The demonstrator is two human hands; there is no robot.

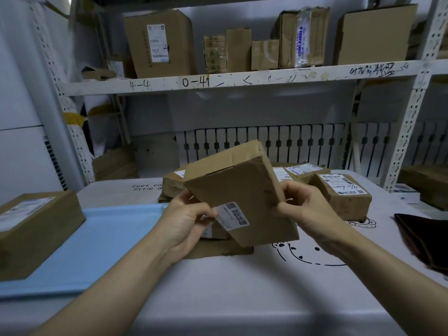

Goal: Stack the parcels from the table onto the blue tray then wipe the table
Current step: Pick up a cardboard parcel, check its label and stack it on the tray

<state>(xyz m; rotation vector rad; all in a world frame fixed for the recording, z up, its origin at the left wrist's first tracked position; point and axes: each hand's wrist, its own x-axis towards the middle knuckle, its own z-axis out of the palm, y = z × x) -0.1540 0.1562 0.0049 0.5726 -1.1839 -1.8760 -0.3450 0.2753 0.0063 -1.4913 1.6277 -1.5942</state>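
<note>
Cardboard is held up over the table [242, 299]: one tilted parcel [240, 190], lifted clear of the cloth, is grasped by two hands, the left hand [186, 224] with fingers curled round its lower left edge beside the label, the right hand [303, 207] pinching its right edge. One parcel [34, 226] is seen resting on the blue tray [97, 243] at the left. Several more parcels, their number not countable, are piled behind the held one, one labelled box [344, 195] being plainest. One dark cloth [424, 238] lies at the right.

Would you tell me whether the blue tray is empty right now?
Not empty: one parcel sits at the blue tray's left end.
</note>
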